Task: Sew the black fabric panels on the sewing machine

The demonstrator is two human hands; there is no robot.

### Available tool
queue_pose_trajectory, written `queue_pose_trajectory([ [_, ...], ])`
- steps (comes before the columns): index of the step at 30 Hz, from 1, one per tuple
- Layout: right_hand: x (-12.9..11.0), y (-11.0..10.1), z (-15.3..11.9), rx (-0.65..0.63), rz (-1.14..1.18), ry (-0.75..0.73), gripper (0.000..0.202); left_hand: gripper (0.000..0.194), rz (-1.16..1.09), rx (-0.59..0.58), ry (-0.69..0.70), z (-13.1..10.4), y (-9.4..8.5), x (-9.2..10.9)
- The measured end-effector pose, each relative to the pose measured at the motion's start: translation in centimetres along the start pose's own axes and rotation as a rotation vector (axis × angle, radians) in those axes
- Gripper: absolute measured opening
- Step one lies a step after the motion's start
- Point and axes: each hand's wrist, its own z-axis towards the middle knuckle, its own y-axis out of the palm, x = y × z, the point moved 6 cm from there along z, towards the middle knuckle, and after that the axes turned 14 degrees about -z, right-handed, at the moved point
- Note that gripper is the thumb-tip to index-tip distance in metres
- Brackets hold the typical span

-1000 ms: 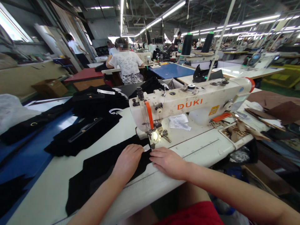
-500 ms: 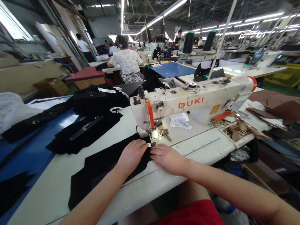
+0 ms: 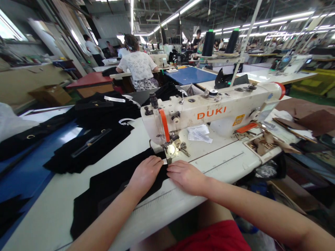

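A white sewing machine [image 3: 204, 113] with orange lettering stands on a pale worktable. Black fabric [image 3: 112, 181] lies at the left of its needle area, one edge under or beside the presser foot. My left hand [image 3: 146, 172] presses down on this fabric, its fingers close together near a small white tag [image 3: 165, 161]. Close by on the right, my right hand [image 3: 185, 177] has its fingertips together at the fabric's right edge, just in front of the needle. Its thumb is hidden from view.
Black pieces with metal rings [image 3: 91, 139] are piled at the left. White labels [image 3: 199, 133] lie under the machine arm. A tray of small parts [image 3: 261, 148] is set in the table's right side. Ahead, a person in a patterned top [image 3: 138, 66] sits, back turned.
The view has shifted slightly, so the machine and piles appear a little further left. Both hands keep nearly the same place on the black fabric.
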Motion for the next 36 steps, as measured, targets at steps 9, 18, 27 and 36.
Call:
queue_pose_trajectory([
  [9,0.1,0.0,0.0,0.018,0.032,0.02,0.021,0.023,-0.051,0.032,0.012,-0.1,-0.1,-0.1],
  [18,1.7,0.1,0.7,0.014,0.036,0.179,0.016,0.028,-0.04,0.046,0.019,-0.1,-0.1,0.0],
  [27,2.7,1.2,2.2,-0.089,-0.113,0.152,0.012,0.031,-0.021,0.001,-0.067,-0.8,0.6,0.1],
  [36,3.3,1.6,2.6,-0.08,-0.131,0.08,0.009,0.043,-0.111,-0.074,-0.248,-2.2,1.0,0.1],
])
